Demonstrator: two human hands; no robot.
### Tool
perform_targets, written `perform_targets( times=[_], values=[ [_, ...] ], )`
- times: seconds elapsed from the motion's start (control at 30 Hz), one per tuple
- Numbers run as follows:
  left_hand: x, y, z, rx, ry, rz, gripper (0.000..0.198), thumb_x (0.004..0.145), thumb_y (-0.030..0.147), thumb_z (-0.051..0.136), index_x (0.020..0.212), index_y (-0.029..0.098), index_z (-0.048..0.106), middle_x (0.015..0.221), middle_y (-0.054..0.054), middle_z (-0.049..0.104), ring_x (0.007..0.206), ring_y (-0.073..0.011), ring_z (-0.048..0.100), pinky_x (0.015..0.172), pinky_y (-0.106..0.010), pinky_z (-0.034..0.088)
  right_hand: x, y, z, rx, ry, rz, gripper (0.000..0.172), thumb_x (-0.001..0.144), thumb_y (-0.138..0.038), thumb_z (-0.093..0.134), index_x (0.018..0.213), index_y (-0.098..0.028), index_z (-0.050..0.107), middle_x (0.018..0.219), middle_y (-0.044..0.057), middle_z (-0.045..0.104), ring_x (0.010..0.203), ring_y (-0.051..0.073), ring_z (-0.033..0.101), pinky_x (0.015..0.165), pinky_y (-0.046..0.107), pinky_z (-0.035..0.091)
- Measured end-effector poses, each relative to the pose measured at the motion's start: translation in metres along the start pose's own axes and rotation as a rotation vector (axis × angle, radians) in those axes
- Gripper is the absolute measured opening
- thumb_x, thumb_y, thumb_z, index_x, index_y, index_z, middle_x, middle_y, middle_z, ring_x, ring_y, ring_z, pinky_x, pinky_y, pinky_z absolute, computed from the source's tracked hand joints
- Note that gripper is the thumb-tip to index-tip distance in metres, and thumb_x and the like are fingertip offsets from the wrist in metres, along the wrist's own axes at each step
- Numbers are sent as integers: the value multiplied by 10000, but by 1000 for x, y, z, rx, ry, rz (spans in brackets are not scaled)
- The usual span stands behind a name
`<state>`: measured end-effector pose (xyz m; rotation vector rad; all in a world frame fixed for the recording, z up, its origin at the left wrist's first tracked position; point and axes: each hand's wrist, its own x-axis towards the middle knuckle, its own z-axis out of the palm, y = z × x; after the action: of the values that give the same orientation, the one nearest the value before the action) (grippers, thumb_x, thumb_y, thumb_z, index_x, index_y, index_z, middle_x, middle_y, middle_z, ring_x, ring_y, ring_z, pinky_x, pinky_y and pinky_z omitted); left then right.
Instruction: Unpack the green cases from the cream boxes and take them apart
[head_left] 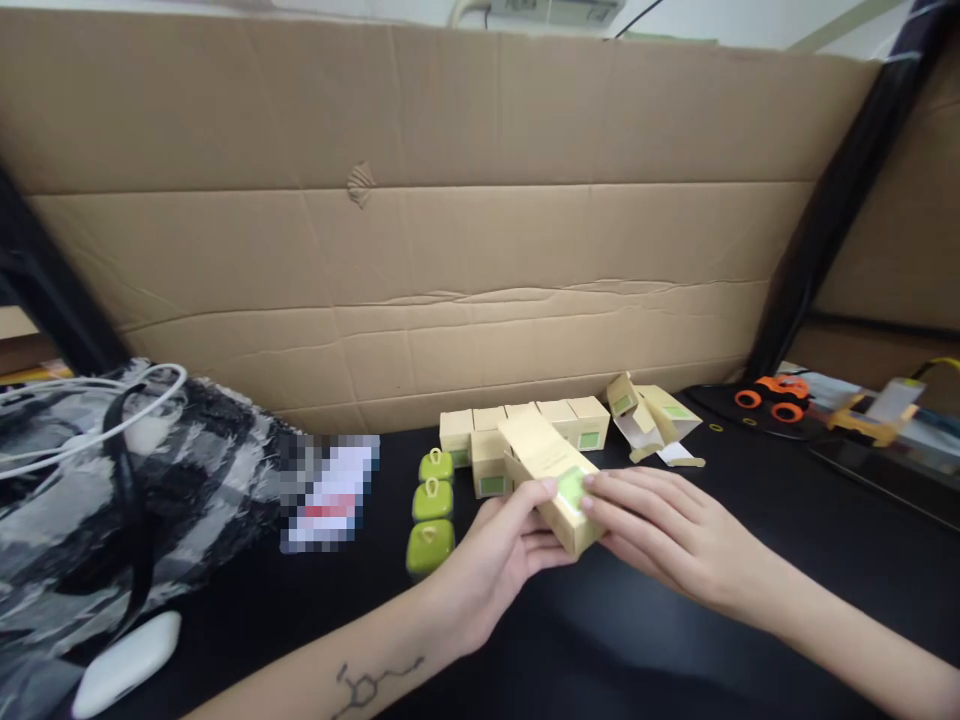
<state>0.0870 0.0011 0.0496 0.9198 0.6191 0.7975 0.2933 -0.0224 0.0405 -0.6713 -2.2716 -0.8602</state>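
A cream cardboard box [540, 448] with a green label is held tilted over the black table. My left hand [499, 545] grips it from the left and below, thumb near the label. From the right, my right hand [667, 530] is closed on the box's near end, fingertips pressed on the label. Just behind stands a row of similar cream boxes [489, 468], partly hidden by the held one. Left of my hands, three small green-lidded containers [431, 540] with loops on top form a line.
Opened, flattened cream boxes [649, 420] lie at the back right. Farther right are an orange toy truck [776, 397] and a yellow toy vehicle [874, 415]. A plaid cloth [217, 480], white cable [169, 385] and white mouse-like object [127, 665] occupy the left. Cardboard [480, 240] walls the back.
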Motion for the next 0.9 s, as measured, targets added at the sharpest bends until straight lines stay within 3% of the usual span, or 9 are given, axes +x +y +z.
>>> perform_targets(
  times=[0.07,0.23,0.43,0.6,0.77,0.9],
  values=[
    [1,-6,-3,-43,43,-58,348,867,353,564,1064,76,638,870,-112,701,811,-181,640,828,-328,492,-4,-3,7,32,10,20,301,879,-142,563,1180,-131,564,1096,111,684,1095,206,595,892,338,521],
    [-3,-12,-6,-55,97,-128,353,861,368,569,1054,82,645,866,-110,705,766,-167,650,785,-305,521,-12,-10,12,52,-3,34,80,879,-128,547,907,-149,619,1142,158,663,1130,245,584,852,369,547],
    [-5,-17,-6,-43,84,-144,371,865,363,552,1112,98,630,928,-125,707,777,-173,655,768,-308,537,-18,-12,7,-1,25,-47,150,896,-116,496,854,-196,616,1217,85,626,1190,199,540,877,310,546],
    [-7,-17,-8,16,45,-115,377,856,363,561,1121,102,621,982,-131,692,801,-178,647,774,-319,537,-21,-13,5,-44,43,-105,107,850,-110,557,816,-203,598,1236,73,598,1189,187,533,877,274,545],
    [-4,-18,-13,78,71,-128,390,838,355,579,1104,71,618,920,-132,682,743,-170,629,736,-326,538,-24,-19,11,32,-5,-90,134,840,-129,566,771,-245,569,1161,42,659,1139,203,575,795,299,576],
    [-3,-18,-13,69,52,-136,374,852,351,551,1094,77,630,913,-128,687,742,-164,625,745,-323,531,-27,-19,14,84,2,-73,135,843,-116,540,805,-242,575,1199,56,637,1163,219,556,821,341,566]
  ],
)
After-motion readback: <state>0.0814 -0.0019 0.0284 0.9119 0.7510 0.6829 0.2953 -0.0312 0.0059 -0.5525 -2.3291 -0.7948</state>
